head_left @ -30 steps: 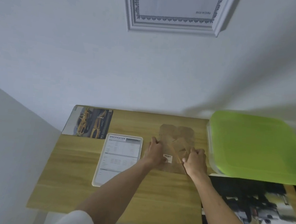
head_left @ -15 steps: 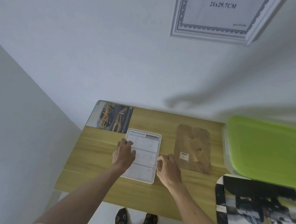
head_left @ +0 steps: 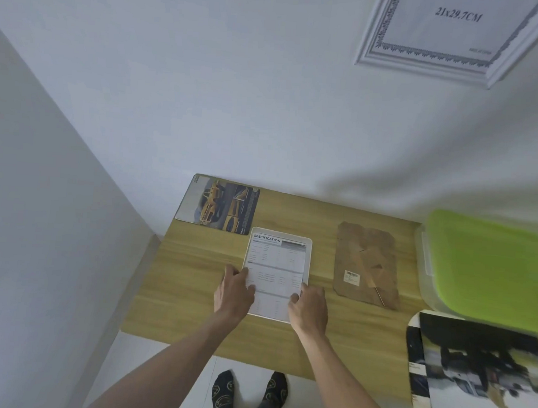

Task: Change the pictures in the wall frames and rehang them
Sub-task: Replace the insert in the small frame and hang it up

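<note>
A small white picture frame (head_left: 278,261) lies flat on the wooden table (head_left: 193,271), showing a sheet headed "SPECIFICATION". My left hand (head_left: 234,292) grips its lower left edge with the thumb on the sheet. My right hand (head_left: 309,308) grips its lower right edge. A brown backing board (head_left: 367,263) with a barcode sticker and a stand flap lies to the right. A yellow car picture (head_left: 219,208) lies at the table's back left. A large white frame (head_left: 457,35) marked "21x29.7CM" hangs on the wall above.
A clear box with a green lid (head_left: 492,267) stands at the table's right end. A large dark print (head_left: 479,371) overhangs the front right corner. A wall (head_left: 37,219) closes off the left side. My feet (head_left: 248,393) stand below the table's front edge.
Both hands left the brown backing board and moved left onto the small white frame, then slid down to its lower edges. The camera view shifted left and up.
</note>
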